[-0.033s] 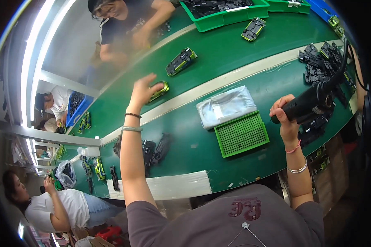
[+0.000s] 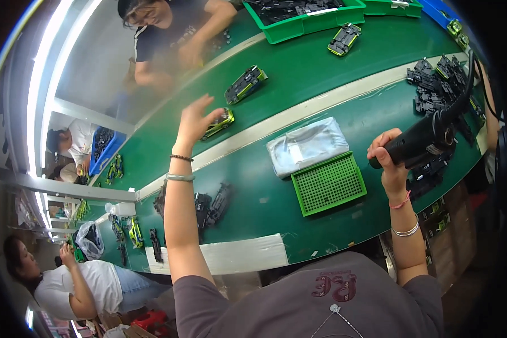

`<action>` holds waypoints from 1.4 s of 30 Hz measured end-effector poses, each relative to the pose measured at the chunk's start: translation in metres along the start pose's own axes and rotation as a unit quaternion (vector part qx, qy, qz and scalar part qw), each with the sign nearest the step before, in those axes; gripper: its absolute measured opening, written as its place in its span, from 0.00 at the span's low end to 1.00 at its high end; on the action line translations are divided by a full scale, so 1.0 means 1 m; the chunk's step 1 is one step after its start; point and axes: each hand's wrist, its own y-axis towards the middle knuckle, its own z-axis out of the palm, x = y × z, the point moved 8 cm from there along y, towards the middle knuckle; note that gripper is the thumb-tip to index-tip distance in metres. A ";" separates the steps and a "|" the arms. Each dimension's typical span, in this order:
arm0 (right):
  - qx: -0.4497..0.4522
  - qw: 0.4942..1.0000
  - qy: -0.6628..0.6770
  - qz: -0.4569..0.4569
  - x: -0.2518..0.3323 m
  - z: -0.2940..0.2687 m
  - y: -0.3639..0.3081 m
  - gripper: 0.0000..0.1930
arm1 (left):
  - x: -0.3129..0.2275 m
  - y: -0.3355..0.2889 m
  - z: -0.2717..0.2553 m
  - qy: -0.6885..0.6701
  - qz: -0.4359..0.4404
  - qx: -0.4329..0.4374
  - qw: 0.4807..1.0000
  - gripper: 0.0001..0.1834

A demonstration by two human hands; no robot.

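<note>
My left hand point(image 2: 197, 119) is open above the belt, its fingers stretched out and apart. Just beside its thumb lies a yellow-green toy car point(image 2: 218, 124), partly behind the hand; whether they touch I cannot tell. Farther along, another toy car point(image 2: 245, 84) rests with its black underside up. Held in my right hand point(image 2: 390, 158) is a black electric screwdriver point(image 2: 422, 145), tilted, its thick cable rising to the right. Fingers and thumb wrap its near end, and its tip is hidden. Black toy car chassis point(image 2: 428, 84) are heaped behind the screwdriver.
A green perforated basket point(image 2: 329, 186) and a plastic-wrapped packet point(image 2: 308, 146) lie between my arms. A third upturned car point(image 2: 344, 39) sits near a green bin point(image 2: 310, 23) of black parts. Co-workers sit across and to the left. Several cars point(image 2: 135, 232) stand at left.
My left hand's fingers have spread slightly, and more of the yellow-green car shows beside them. My right hand keeps its hold on the screwdriver.
</note>
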 end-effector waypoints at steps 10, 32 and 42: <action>0.001 1.000 0.003 0.011 -0.001 0.001 0.000 0.14 | -0.115 0.067 0.030 0.010 0.097 0.022 0.995 0.13; 0.054 0.998 -0.039 0.015 0.000 0.011 0.001 0.14 | 0.180 -0.126 -0.057 0.161 -0.245 0.107 0.950 0.19; 0.043 0.998 -0.045 -0.004 0.004 0.009 0.003 0.14 | 0.062 -0.017 -0.020 0.098 -0.006 -0.001 0.995 0.12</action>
